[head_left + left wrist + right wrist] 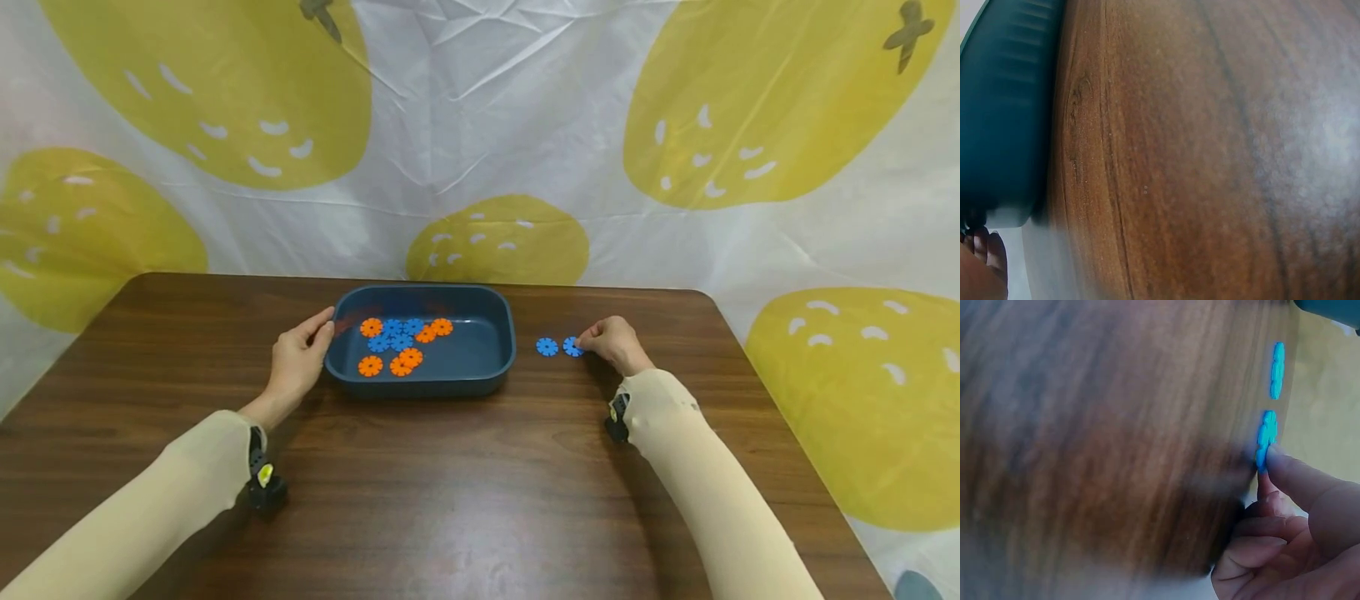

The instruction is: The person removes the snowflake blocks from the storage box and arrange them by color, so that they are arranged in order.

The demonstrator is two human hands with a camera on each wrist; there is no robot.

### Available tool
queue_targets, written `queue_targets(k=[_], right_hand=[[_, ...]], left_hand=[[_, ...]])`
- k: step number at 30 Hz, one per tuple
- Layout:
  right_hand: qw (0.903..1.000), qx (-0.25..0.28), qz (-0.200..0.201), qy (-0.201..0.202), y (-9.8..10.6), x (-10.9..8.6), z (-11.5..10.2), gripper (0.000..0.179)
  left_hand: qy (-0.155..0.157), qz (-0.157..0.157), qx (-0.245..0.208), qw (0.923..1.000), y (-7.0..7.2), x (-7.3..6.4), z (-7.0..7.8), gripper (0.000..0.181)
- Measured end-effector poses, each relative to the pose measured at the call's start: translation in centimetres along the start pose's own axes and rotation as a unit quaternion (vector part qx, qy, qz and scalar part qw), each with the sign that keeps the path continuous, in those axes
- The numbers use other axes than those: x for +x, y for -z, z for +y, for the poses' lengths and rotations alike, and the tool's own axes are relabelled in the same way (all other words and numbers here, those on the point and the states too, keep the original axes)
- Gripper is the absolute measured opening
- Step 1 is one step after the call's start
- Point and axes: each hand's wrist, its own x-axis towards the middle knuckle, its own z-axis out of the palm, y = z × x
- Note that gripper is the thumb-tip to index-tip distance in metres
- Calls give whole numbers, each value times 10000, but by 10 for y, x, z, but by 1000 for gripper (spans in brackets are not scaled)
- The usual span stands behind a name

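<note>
A dark blue-grey plastic basin (420,389) stands near the table's far edge. Inside lie several orange notched discs (371,366) and several blue ones (378,342), some overlapping. My left hand (296,358) holds the basin's left rim between thumb and fingers; the left wrist view shows only part of that hand (982,269) beside the basin wall (1004,125). To the right of the basin, my right hand (617,343) pinches the edge of a blue notched disc (1265,440) at the tabletop. Another blue notched disc (547,347) lies flat between it and the basin.
The brown wood-grain table (450,500) reaches to a white curtain (525,108) with yellow fruit prints, which hangs right behind it. A small black device (266,479) is strapped at the left wrist, another (617,418) at the right.
</note>
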Motion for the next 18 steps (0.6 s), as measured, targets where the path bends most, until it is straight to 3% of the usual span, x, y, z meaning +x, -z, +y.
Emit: queue_targets(k=[18], right_hand=[[9989,-204,409,121,-5,-3,4,19]], left_hand=[[48,-29,-29,10000,0,-2,2,41]])
